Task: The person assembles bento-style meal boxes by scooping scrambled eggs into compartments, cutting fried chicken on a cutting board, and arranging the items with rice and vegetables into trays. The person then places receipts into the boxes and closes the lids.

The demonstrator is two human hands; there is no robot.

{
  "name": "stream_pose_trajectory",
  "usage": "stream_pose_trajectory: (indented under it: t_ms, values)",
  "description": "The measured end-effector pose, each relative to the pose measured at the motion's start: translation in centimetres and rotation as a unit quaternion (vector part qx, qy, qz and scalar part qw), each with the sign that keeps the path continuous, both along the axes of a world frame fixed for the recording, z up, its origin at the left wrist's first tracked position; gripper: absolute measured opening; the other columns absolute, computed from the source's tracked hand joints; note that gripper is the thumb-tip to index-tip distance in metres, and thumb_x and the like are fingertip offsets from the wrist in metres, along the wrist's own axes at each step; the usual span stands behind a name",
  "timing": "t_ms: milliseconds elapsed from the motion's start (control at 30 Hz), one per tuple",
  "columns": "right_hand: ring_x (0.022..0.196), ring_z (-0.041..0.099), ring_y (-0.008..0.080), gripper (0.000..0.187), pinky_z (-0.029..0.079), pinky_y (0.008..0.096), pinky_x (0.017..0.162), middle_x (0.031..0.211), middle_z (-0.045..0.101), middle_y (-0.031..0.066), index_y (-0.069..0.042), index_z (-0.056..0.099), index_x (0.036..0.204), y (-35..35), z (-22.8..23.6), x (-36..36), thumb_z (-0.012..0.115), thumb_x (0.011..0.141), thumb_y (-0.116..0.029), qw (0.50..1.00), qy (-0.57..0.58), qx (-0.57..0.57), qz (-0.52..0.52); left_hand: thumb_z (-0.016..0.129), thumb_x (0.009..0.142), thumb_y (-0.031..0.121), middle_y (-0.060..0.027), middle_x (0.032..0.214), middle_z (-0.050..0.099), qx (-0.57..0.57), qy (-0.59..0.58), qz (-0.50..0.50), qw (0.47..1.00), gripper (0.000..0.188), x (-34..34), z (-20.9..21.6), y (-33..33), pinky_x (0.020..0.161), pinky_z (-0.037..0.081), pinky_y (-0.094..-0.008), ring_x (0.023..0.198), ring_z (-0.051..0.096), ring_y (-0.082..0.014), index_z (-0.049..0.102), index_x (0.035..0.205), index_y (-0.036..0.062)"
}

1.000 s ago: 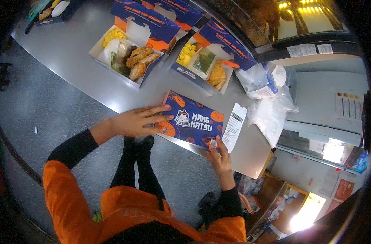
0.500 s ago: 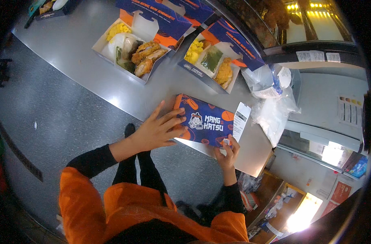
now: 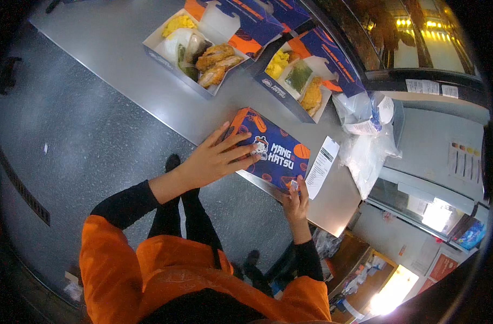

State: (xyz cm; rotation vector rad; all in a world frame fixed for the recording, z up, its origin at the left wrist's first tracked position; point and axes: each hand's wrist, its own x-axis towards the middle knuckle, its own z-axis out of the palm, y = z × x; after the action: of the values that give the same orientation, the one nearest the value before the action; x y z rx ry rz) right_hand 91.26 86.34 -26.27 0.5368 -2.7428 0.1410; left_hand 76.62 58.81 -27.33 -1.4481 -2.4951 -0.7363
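Observation:
A closed dark-blue food box (image 3: 285,141) with orange patterns sits at the near edge of the metal counter, tilted in view. My left hand (image 3: 217,156) lies over its left end, fingers stretched and apart on the lid. At the box's near right corner is my right hand (image 3: 296,202), its fingers bent around the edge beside a small white sticker (image 3: 294,185). Part of that sticker is covered by the fingertips. Just right of the box, a white paper receipt (image 3: 323,164) lies on the counter.
Beyond stand two open food boxes, one (image 3: 195,54) at the left and one (image 3: 295,81) at the right, holding fried cutlets, yellow egg and wrapped rice. Clear plastic bags (image 3: 362,146) lie at the right end of the metal counter (image 3: 122,70). A lit display case (image 3: 414,38) rises behind.
The whole view has shifted a little, and the closed box appears slightly more tilted. My left hand reaches farther over the lid. My right hand stays at the corner with the sticker.

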Motion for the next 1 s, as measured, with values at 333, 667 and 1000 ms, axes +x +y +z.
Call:
stream_pose_trajectory:
  t_ms: [333, 667, 1000]
  values:
    - [0.118, 0.042, 0.0396, 0.057, 0.028, 0.0547, 0.098, 0.130, 0.043, 0.0183, -0.011, 0.049, 0.119, -2.8, 3.9, -0.6, 0.068, 0.070, -0.035, 0.969, -0.211, -0.061, -0.110, 0.069, 0.074, 0.028, -0.0036, 0.133, 0.038, 0.165, -0.208, 0.076, 0.961, 0.036, 2.1, -1.1, -1.0, 0.106, 0.013, -0.0592, 0.131, 0.026, -0.0304, 0.059, 0.109, 0.0226]
    - [0.131, 0.010, 0.0505, 0.082, 0.013, 0.0647, 0.099, 0.146, 0.013, 0.0239, -0.018, 0.034, 0.138, -12.4, 5.3, -6.0, 0.051, 0.074, -0.067, 0.961, -0.263, -0.005, -0.086, 0.053, 0.092, 0.022, -0.0099, 0.120, 0.046, 0.565, -0.664, 0.274, 0.405, 0.033, 14.9, -2.7, 3.4, 0.090, 0.044, -0.0344, 0.107, 0.049, -0.0199, 0.046, 0.119, 0.0053]
    - [0.131, 0.017, 0.0472, 0.061, 0.023, 0.0514, 0.105, 0.144, 0.021, 0.0229, -0.006, 0.032, 0.137, -11.9, 6.6, -6.5, 0.057, 0.083, -0.013, 0.954, -0.293, -0.030, -0.054, 0.055, 0.089, 0.007, -0.0011, 0.087, 0.060, 0.559, -0.639, 0.218, 0.481, 0.018, 11.7, -1.0, 4.7, 0.058, 0.042, -0.0186, 0.071, 0.052, -0.0043, 0.054, 0.105, -0.0011]
